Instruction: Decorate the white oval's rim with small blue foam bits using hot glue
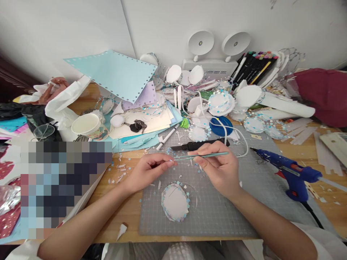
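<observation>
My right hand [218,166] pinches a pair of slim green tweezers [202,155], held level above the grey cutting mat [217,213] with the tips pointing left. My left hand [148,169] is closed in a pinch right at the tweezer tips, on something too small to make out. Below both hands a white foam disc [175,202] edged with tiny blue star cutouts lies flat on the mat. A black utility knife [195,145] rests just beyond my fingers.
A blue glue gun [290,173] lies on the mat's right side, its cord trailing off. Several more star-edged discs [255,125], a blue lid [221,125], a paper cup [86,124], coloured paper sheets [114,74], markers [255,66] and a white pen [168,137] crowd the back.
</observation>
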`<state>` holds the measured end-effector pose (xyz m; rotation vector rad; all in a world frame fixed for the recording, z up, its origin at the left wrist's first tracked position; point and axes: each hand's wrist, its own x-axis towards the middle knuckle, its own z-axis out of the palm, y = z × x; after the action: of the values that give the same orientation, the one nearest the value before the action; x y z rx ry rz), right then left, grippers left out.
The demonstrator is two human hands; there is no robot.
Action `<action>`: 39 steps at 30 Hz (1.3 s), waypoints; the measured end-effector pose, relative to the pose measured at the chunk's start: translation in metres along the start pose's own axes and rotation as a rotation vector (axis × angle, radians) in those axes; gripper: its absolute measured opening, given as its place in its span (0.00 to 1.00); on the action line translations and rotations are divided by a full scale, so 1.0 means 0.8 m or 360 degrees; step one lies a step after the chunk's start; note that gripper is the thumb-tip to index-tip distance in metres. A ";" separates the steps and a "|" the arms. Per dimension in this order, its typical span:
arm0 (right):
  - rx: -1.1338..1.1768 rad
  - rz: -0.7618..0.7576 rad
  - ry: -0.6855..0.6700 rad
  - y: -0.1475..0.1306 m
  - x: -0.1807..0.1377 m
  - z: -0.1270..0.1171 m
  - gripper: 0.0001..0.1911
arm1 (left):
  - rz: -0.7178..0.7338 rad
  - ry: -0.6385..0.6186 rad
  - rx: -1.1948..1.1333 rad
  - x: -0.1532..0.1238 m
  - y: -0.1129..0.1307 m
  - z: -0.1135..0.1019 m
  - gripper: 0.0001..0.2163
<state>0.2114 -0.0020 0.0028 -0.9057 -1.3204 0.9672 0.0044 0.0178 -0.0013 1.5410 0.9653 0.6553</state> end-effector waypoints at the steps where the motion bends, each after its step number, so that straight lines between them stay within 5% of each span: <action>1: 0.0020 0.0038 0.0021 0.000 0.001 0.000 0.07 | 0.0008 -0.0010 -0.0001 0.000 0.000 0.000 0.13; 13: 0.0016 0.0313 0.0010 0.005 0.002 0.001 0.07 | -0.0025 -0.0105 0.0079 0.000 -0.003 0.003 0.14; 24: 0.0860 0.0588 0.0397 -0.002 0.030 -0.021 0.11 | -0.0004 0.0079 0.0093 -0.001 -0.004 0.005 0.13; 39: 0.0501 0.0481 0.0247 0.009 0.017 -0.008 0.10 | -0.0016 0.0124 -0.0022 0.001 -0.007 0.001 0.11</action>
<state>0.2176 0.0135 0.0009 -0.9285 -0.8830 1.2707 0.0040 0.0178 -0.0068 1.5069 1.0247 0.7178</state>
